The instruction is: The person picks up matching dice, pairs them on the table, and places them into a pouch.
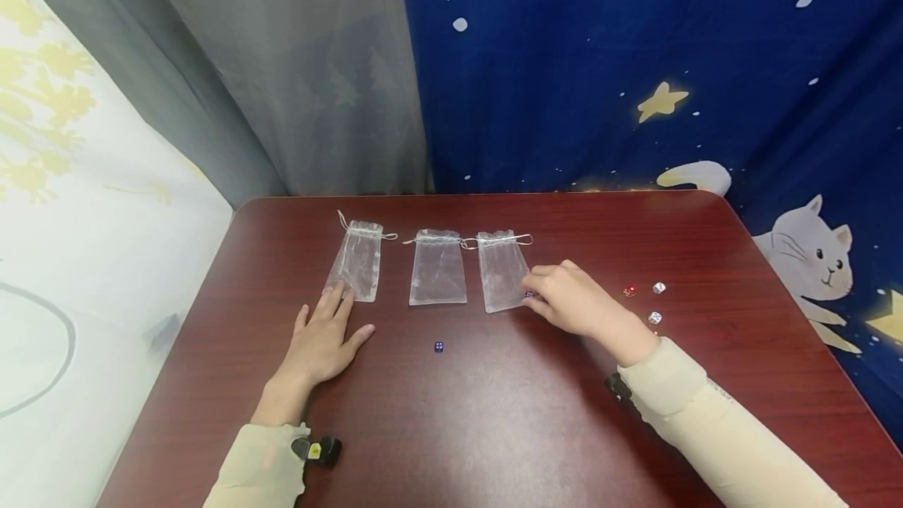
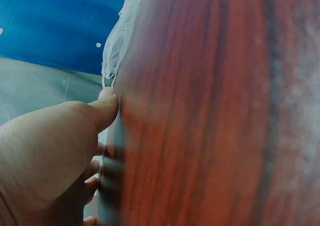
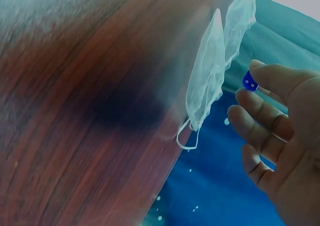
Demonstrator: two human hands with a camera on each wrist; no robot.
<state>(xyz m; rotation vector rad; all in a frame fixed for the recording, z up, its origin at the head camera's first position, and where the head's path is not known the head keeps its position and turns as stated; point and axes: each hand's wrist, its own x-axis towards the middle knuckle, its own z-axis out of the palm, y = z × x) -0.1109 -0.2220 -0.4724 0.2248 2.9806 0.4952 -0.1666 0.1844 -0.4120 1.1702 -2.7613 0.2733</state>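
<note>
The person's right hand [image 1: 570, 298] is to the right of the middle bag [image 1: 437, 273]. It pinches a blue die [image 3: 250, 81] between the thumb and the pointing finger. The other fingers bend a little and hold nothing. From where I stand, I think the step in hand is carrying this 1 die. So the next move seems to call for a firm pinch, since a thing this small could slip and roll away.

The left hand [image 1: 324, 347] lies to the left of the middle bag, and closer to the person. Its fingers are out straight, with the thumb held away from them. The fingertips seem to touch the bottom end of the left bag [image 1: 363, 261].

There are 3 see-through bags. The left bag is left of the middle bag, and the right bag [image 1: 502, 273] is just right of it. All 3 lie flat, with white strings at the far end. I see no die through their thin sides, and I can't tell if the tops are open.

A loose blue die [image 1: 439, 346] sits on the table [image 1: 451, 429], on the person's side of the middle bag. Far to the right of the middle bag are 1 red die [image 1: 629, 291] and 2 white dice [image 1: 659, 288].
</note>
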